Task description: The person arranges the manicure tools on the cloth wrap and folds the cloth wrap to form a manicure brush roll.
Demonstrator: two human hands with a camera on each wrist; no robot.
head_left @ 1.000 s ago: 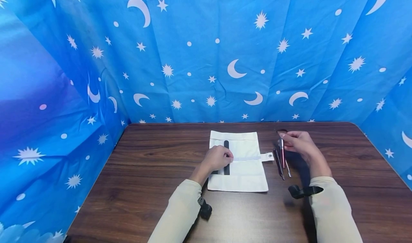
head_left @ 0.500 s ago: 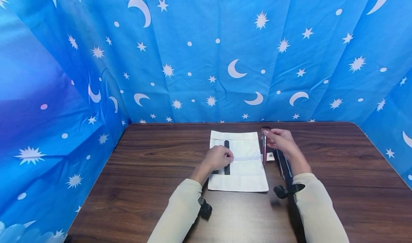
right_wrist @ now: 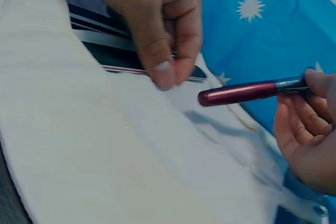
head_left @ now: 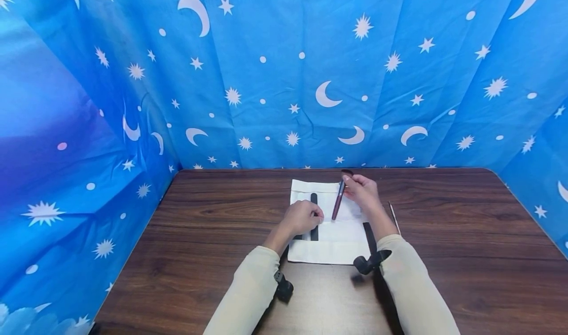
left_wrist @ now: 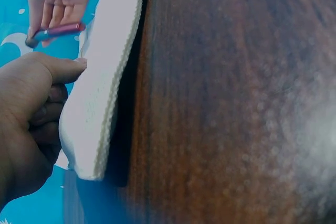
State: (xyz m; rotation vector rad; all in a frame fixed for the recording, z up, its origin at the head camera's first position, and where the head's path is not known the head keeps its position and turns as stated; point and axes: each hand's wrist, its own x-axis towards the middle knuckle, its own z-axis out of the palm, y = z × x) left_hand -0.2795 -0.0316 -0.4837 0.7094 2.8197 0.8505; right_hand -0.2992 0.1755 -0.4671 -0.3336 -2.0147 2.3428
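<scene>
My right hand pinches a makeup brush near its dark bristle end. The brush's shiny dark red handle slants down over the open white fabric brush roll, its end above the cloth in the right wrist view. My left hand lies over the left half of the roll. Its thumb and index finger pinch the edge of an inner pocket. Beneath that hand, dark flat sticks and other slim tools sit in the pocket, partly covered.
Right of the roll, a thin metal-tipped tool lies on the brown wooden table, partly behind my right forearm. Black wrist cameras hang from both sleeves. A blue cloth with stars and moons surrounds the table.
My right hand has carried the makeup brush leftward, from above the loose tools on the right to over the roll, and the brush has tilted. My left hand has stayed in place.
</scene>
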